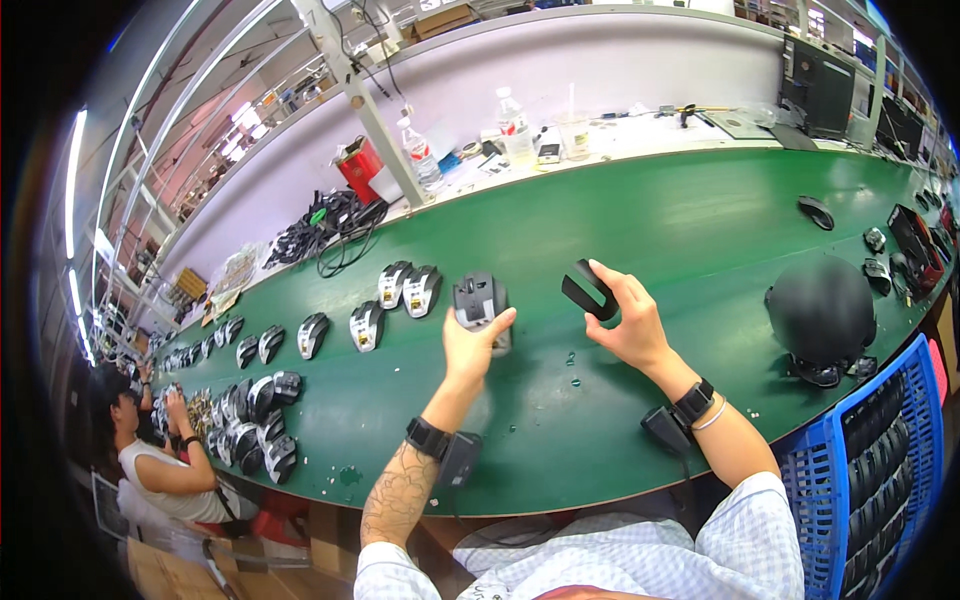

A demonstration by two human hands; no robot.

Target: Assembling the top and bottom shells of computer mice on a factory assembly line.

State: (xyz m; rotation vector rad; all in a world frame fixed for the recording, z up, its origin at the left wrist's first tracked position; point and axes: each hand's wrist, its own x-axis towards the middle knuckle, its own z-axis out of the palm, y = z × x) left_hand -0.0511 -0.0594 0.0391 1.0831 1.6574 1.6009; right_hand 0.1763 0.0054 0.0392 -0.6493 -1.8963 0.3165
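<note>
Near edge of the green table (540, 478) curved past the person's body; blue basket (822, 480) crowded the right corner. Left hand (466, 350) gripped a mouse (478, 292), thumb across it, lower fingers hidden; couldn't tell if it touched the table. Right hand (634, 325) pinched a cover (578, 292) between thumb and fingers, apart from the mouse. Open tabletop lay between hands and beyond the right one. Mouse: black and gray, rounded. Cover: matte black, forked, tilted. Further left, partly assembled mice (367, 325); far back, bottles (515, 135).
</note>
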